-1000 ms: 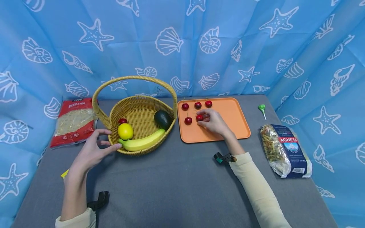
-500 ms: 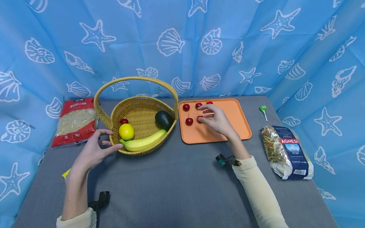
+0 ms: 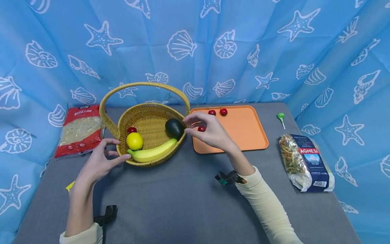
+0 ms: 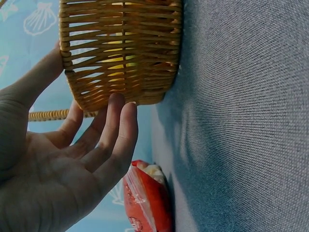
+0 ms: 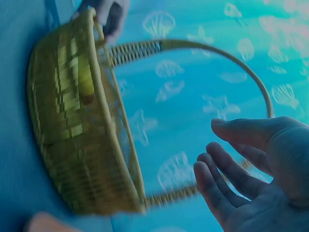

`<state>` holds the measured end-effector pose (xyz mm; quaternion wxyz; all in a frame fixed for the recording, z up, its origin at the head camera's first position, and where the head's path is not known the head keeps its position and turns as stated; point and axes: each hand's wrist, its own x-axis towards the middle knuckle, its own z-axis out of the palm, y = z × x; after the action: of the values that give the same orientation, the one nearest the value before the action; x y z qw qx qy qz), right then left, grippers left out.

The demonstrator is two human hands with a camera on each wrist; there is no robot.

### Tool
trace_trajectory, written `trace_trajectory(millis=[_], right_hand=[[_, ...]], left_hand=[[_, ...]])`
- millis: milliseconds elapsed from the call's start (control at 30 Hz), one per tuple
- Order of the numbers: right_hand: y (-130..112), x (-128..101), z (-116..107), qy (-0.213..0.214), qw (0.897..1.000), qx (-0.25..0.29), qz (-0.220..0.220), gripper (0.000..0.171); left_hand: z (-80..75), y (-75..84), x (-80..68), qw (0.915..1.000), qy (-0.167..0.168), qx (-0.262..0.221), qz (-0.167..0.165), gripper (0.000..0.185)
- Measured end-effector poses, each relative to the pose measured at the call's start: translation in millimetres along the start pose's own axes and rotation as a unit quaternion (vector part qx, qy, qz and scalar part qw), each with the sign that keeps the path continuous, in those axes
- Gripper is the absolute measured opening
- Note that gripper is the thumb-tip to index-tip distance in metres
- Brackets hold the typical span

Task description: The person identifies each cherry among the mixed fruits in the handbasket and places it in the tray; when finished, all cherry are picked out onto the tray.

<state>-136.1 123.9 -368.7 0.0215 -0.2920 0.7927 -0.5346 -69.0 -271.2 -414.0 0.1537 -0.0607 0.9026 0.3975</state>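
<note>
My left hand [image 3: 102, 161] holds the left end of the wicker basket [image 3: 149, 112], thumb at the front rim and fingers at the side; the left wrist view shows the fingertips against the weave. In the basket lie a banana [image 3: 153, 151], a yellow round fruit [image 3: 134, 141], a dark avocado [image 3: 174, 128] and a partly hidden red cherry [image 3: 132, 130]. My right hand [image 3: 208, 128] hovers by the basket's right rim, thumb and fingers apart, nothing between them in the right wrist view. Through its gap shows a cherry [image 3: 201, 129] on the orange tray [image 3: 243, 130]. The hand hides other cherries.
Two cherries are visible at the tray's back, one of them a bright red cherry [image 3: 223, 112]. Right of the tray lie a green lollipop [image 3: 280, 116] and a pasta bag [image 3: 306, 162]. A red noodle bag [image 3: 80, 130] lies left of the basket.
My right hand let go of the front-row cherry, which stayed on the tray half a second ago, then moved left to the basket's right rim. The left hand kept its place.
</note>
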Motion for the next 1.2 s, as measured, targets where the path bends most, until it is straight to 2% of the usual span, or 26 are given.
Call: trace_trajectory(millis=[167,400,600,767,867,1000,1200], right_hand=[[-8,31,32,-0.053,0.998,0.017,-0.004,0.030],[-5,86,71,-0.128,0.992,-0.006,0.004,0.028],[9,130,98,-0.181,0.982,-0.020,0.053,0.029],[21,151,116,-0.220,0.968,0.027,0.119,0.032],[23,157,123,-0.236,0.953,0.051,0.183,0.032],[21,163,129,-0.249,0.932,0.049,0.258,0.031],[23,164,138,-0.248,0.916,0.095,0.300,0.034]], left_hand=[[-0.5,-0.5,-0.2,1.0000,-0.002,0.000,-0.002,0.089],[-0.9,-0.6,0.7,1.0000,-0.007,-0.006,0.000,0.088],[-1.1,-0.8,0.3,0.9999,-0.009,-0.009,0.004,0.087],[-0.3,-1.0,0.4,0.9999,-0.007,-0.007,-0.001,0.087],[0.4,-0.6,0.9,1.0000,-0.006,-0.006,0.003,0.087],[0.2,-0.6,1.2,0.9999,-0.005,-0.006,0.007,0.087],[-1.3,-1.2,0.4,0.9999,-0.006,-0.008,0.007,0.086]])
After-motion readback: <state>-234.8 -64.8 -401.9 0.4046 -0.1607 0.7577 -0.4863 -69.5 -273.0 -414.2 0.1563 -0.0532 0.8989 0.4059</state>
